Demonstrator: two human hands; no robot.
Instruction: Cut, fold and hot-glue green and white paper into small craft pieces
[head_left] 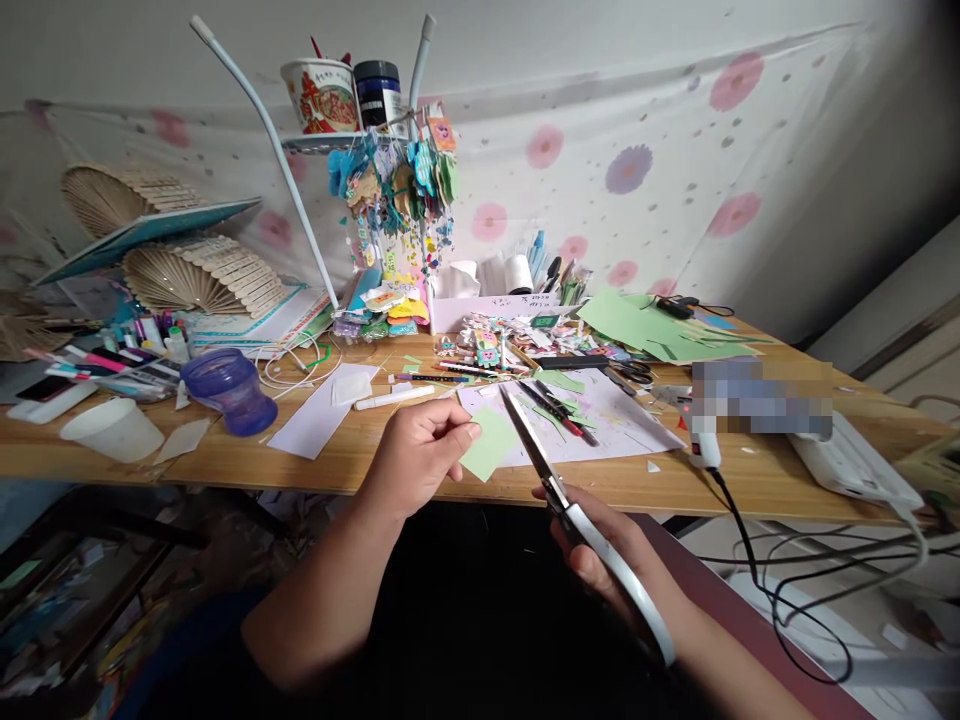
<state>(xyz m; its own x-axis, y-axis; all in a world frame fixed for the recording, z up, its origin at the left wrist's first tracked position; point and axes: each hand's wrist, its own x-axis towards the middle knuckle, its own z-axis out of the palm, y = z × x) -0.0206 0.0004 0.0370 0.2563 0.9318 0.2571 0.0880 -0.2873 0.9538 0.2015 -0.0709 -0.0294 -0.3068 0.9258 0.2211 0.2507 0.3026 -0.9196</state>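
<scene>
Pinched between the thumb and fingers of my left hand [420, 450] is a small piece of light green paper [491, 445], held just above the table's front edge. My right hand [607, 560] is wrapped round the handle of a pair of scissors [553, 485]. The blades point up and away, to the right of the green paper and apart from my left hand. Behind them, a white paper sheet [637, 435] lies on the table with dark pens [559, 410] and green paper scraps on it.
On the wooden table [315, 478] stand a purple cup [229, 390] and a white cup [112, 435] at left. A large green sheet [645, 325] lies at the back right. A glue gun [701, 435] with a black cord is at right. Folding fans [199, 275] stand at back left.
</scene>
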